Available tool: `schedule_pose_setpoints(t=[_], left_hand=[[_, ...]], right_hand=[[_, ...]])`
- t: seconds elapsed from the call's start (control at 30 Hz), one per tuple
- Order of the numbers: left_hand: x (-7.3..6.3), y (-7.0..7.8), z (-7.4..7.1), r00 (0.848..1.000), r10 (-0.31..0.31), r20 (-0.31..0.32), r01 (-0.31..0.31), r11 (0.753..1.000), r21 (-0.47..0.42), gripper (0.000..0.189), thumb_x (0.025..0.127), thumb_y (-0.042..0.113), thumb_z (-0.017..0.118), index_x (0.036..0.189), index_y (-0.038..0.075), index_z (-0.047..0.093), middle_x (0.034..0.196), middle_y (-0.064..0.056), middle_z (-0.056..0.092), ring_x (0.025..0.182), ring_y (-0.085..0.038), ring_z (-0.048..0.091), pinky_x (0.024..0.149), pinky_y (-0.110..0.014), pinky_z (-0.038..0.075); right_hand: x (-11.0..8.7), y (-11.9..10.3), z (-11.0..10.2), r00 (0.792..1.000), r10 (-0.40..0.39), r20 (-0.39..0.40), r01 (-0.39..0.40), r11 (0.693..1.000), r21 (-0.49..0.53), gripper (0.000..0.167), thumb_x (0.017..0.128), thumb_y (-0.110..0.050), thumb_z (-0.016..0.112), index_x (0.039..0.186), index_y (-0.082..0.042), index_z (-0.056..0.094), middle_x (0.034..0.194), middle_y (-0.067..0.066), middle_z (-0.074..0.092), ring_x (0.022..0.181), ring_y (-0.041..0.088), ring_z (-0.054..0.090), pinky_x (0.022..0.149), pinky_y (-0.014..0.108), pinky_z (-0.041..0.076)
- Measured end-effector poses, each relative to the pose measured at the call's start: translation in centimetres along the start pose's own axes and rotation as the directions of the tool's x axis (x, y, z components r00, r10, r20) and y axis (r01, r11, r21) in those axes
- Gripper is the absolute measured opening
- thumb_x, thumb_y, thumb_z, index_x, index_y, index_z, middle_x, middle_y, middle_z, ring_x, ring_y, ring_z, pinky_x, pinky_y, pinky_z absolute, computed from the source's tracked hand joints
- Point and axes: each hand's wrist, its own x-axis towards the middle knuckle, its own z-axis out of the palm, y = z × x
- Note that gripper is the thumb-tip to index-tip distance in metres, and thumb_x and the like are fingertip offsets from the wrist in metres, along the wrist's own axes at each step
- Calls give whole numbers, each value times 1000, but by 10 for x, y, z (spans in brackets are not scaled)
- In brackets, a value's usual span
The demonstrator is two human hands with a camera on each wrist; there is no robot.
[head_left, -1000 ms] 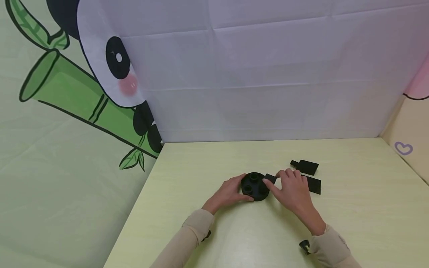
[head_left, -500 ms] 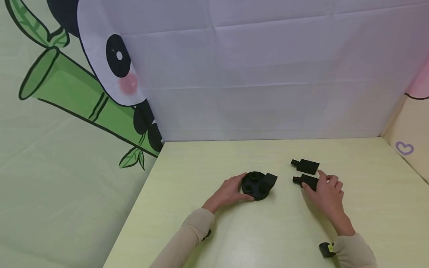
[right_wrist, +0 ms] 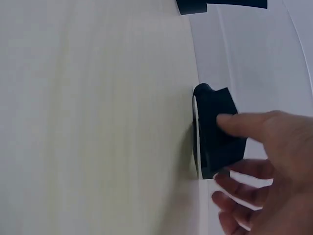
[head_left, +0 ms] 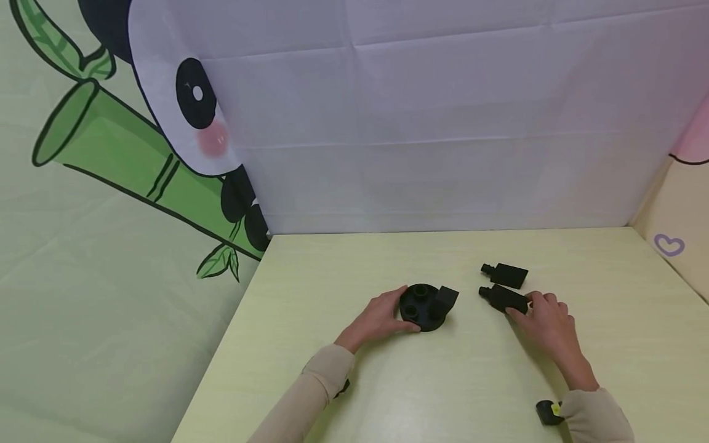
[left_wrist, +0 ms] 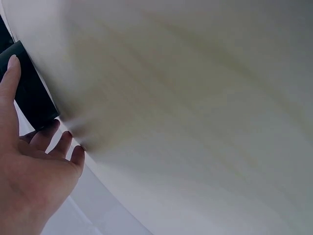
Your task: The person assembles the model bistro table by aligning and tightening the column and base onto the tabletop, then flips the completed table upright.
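matte black flat-sided block with a short round neck, plastic by the look of it [head_left: 506, 299]: in my right hand [head_left: 551, 323], thumb on one broad face, fingers meeting it from the other side at the end away from the neck. remaining fingertips loosely curled and free below it. neck points away from the fingers, to the left; can't tell from here if the block is off the surface. i'd call it light and stiff, not fragile; smooth faces may slip a little under bare skin. best hold for me: the broad faces near the wide end, leaving the neck bare.

just beyond those fingers, a second black necked block of like shape [head_left: 509, 275] lies with no hand on it, neck also leftward.

my left hand [head_left: 376, 317] grips a black round disc-shaped base with raised ring sockets [head_left: 424, 317], thumb on the near rim, fingers on the far left rim. looks rigid, curved side wall; i'd hold it by that wall, clear of the sockets. on its side away from the left fingers, a slanted black block [head_left: 445, 299] sticks up, tilted.

under both hands, pale wood-grain table [head_left: 388, 387], smooth, slight sheen. past the fingertips, creased white printed cloth [head_left: 443, 123].
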Motion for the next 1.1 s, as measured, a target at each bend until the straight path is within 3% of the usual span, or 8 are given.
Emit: schedule_pose_setpoints(t=[0.17, 0.33, 0.43, 0.67, 0.9, 1.1], left_hand=[[1, -1, 1, 1000, 2, -5, -2, 1000, 3, 94, 86, 49, 84, 160, 12, 40, 156, -4, 48, 144, -24, 44, 116, -47, 37], [1, -2, 2, 1000, 6, -8, -6, 1000, 7, 92, 86, 48, 84, 159, 13, 41, 155, -4, 50, 143, -23, 45, 115, -45, 38], [0, -1, 2, 1000, -13, 3, 13, 1000, 6, 95, 85, 48, 85, 160, 10, 39, 156, -6, 48, 144, -25, 44, 116, -45, 37], [0, 0, 1, 1000, -30, 4, 30, 1000, 0, 100, 85, 50, 85, 161, 7, 37, 158, -7, 45, 145, -26, 42, 117, -45, 36], [0, 1, 0, 1000, -24, -3, 24, 1000, -16, 98, 84, 51, 85, 160, 9, 39, 156, -6, 48, 144, -24, 44, 116, -44, 38], [1, 2, 0, 1000, -25, 2, 25, 1000, 0, 97, 85, 52, 84, 160, 10, 39, 156, -4, 49, 142, -24, 45, 114, -44, 39]], right_hand=[[8, -9, 0, 993, -94, -78, 97, 995, 38, 58, 98, -40, 70, 118, 13, 59, 120, 36, 52, 105, 59, 47, 79, 68, 40], [24, -30, -7, 976, -182, -118, 195, 974, 112, 52, 98, -35, 73, 116, 12, 61, 114, 30, 54, 100, 47, 49, 78, 56, 44], [34, -47, -11, 969, -221, -112, 237, 958, 163, 50, 98, -33, 73, 118, 11, 61, 113, 27, 54, 101, 43, 49, 81, 53, 44], [52, -89, -11, 945, -324, -50, 327, 919, 221, 48, 99, -30, 73, 124, 9, 61, 121, 26, 53, 110, 44, 53, 90, 58, 47], [63, -117, 5, 901, -432, 27, 422, 890, 175, 44, 97, -31, 75, 121, 5, 66, 114, 20, 56, 100, 37, 53, 82, 51, 50], [64, -125, 15, 897, -439, 44, 431, 893, 128, 40, 95, -29, 78, 118, 3, 68, 113, 20, 57, 103, 39, 54, 83, 55, 52]])
